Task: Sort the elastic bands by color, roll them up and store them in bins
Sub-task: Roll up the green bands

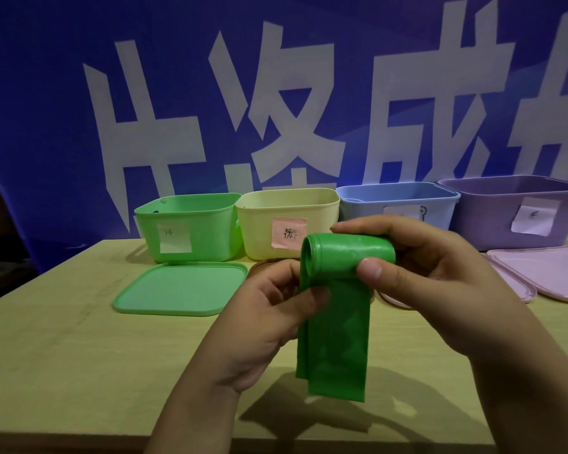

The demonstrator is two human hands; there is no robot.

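Green elastic band point(336, 326): held in the air above the middle of the table point(63, 339), nearer its front edge than its back edge. Upper part is wound into a loose roll lying crosswise; the remainder hangs straight down as a flat doubled tail, its lower end clear of the tabletop.

My right hand point(440, 290) is curled round the roll, thumb pressing on its front face, fingers wrapped over the top and back. My left hand point(266, 319) pinches the band just below the roll at its left edge, thumb in front. Both hands are clamped on the same band, close together.

Along the back edge of the table, four open bins stand in a row, left to right: green bin point(191, 231) with a white label, yellow bin point(266, 221) with a pink handwritten label, blue bin point(397, 198) with a label partly hidden behind my right hand, purple bin point(505, 217) with a white label toward the back right corner. Green and yellow bins touch or nearly touch; I cannot tell which.

A green lid point(181, 286) lies flat just in front of the green bin. Pale purple lids point(545, 276) lie flat in front of the purple bin, at the right edge.

Behind the table hangs a blue banner point(46, 93) with large white characters.
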